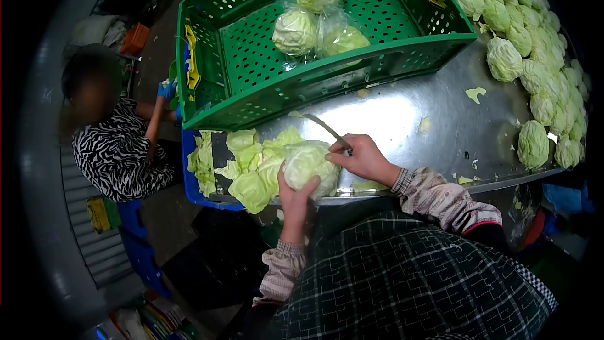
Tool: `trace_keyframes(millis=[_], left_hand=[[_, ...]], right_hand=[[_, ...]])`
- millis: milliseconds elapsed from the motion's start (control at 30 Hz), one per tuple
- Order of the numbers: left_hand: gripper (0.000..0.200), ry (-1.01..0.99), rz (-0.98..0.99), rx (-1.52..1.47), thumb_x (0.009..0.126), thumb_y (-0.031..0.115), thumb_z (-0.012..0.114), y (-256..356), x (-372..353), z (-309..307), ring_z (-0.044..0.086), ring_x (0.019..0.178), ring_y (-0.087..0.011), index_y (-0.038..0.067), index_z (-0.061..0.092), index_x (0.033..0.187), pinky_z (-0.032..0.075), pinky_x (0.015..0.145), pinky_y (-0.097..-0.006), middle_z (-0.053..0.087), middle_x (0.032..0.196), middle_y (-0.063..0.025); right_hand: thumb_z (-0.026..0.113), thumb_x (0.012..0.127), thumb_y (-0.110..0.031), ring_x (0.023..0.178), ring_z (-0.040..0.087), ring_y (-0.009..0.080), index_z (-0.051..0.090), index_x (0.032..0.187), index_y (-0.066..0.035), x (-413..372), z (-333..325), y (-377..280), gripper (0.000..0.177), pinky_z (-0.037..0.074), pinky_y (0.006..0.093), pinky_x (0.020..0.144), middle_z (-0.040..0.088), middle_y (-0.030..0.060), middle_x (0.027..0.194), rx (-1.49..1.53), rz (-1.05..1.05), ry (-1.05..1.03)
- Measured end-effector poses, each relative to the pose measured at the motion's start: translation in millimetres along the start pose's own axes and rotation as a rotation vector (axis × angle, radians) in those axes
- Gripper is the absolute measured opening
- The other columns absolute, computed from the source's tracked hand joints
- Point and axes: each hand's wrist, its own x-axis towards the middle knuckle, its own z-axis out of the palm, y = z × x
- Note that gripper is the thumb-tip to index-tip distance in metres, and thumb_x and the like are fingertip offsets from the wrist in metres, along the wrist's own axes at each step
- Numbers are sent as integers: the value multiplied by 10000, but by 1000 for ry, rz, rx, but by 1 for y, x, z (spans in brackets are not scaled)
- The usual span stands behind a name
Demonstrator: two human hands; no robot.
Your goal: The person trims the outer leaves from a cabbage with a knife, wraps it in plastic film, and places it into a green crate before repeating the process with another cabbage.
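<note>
My left hand [297, 196] is wrapped round the near side of a pale green cabbage [309, 162] at the table's front edge. In my right hand [363, 158], closed just right of the cabbage, is what looks like a thin curved knife [324, 127]. Its dark, narrow length points up and left above the cabbage. The fingertips of that hand are at the cabbage's right side. Loose cabbage leaves [248, 179] lie in a pile left of the cabbage, partly overlapping the table edge.
A green crate [302, 88] stands behind my hands, with several bagged cabbages [294, 33] inside. Many cabbages [535, 75] are heaped along the right of the metal table [402, 123]. A blue bin [189, 179] sits at the left edge. A co-worker [116, 138] in blue gloves stands left.
</note>
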Motion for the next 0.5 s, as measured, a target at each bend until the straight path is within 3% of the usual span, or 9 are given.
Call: trace_keyframes(millis=[67, 133, 233, 333, 433, 500], left_hand=[[824, -16, 26, 145, 695, 73, 779, 2, 2, 2, 530, 1140, -264, 12, 328, 1381, 468, 945, -355, 501, 1258, -162], [874, -33, 87, 465, 647, 161, 839, 0, 6, -3, 529, 1140, -289, 6, 365, 1365, 472, 932, -368, 506, 1244, -179], [966, 1, 369, 997, 556, 265, 894, 4, -1, 9, 510, 1135, -348, -2, 404, 1345, 458, 932, -409, 491, 1229, -215], [1010, -1, 321, 1123, 538, 347, 889, 15, 0, 34, 478, 1134, -391, -5, 396, 1346, 424, 953, -445, 449, 1251, -240], [1017, -26, 472, 1168, 544, 384, 875, 6, 12, 40, 465, 1157, -390, -4, 381, 1345, 420, 957, -446, 434, 1268, -236], [1027, -50, 526, 1115, 547, 392, 867, 2, 18, 46, 452, 1173, -392, -9, 361, 1346, 416, 960, -450, 427, 1274, -235]], right_hand=[[642, 805, -162, 723, 674, 246, 708, 908, -23, 3, 2, 5, 185, 527, 335, 695, 689, 158, 803, -69, -100, 36], [619, 851, -177, 748, 681, 256, 680, 970, -19, -1, -7, 16, 207, 528, 333, 698, 690, 169, 837, 6, 80, 43], [566, 913, -203, 814, 680, 261, 644, 1086, -15, -14, -20, 12, 267, 521, 339, 746, 687, 186, 911, 26, 52, 78], [535, 938, -232, 871, 667, 283, 612, 1180, -28, -21, -25, 27, 325, 508, 353, 806, 669, 194, 990, 55, 86, 120], [546, 930, -273, 826, 660, 309, 576, 1234, -43, -32, -42, 8, 382, 522, 377, 759, 650, 179, 1028, -343, 10, 161], [566, 911, -321, 753, 652, 342, 471, 1337, -48, -45, -49, -6, 515, 535, 409, 671, 582, 203, 1159, -508, -87, 51]])
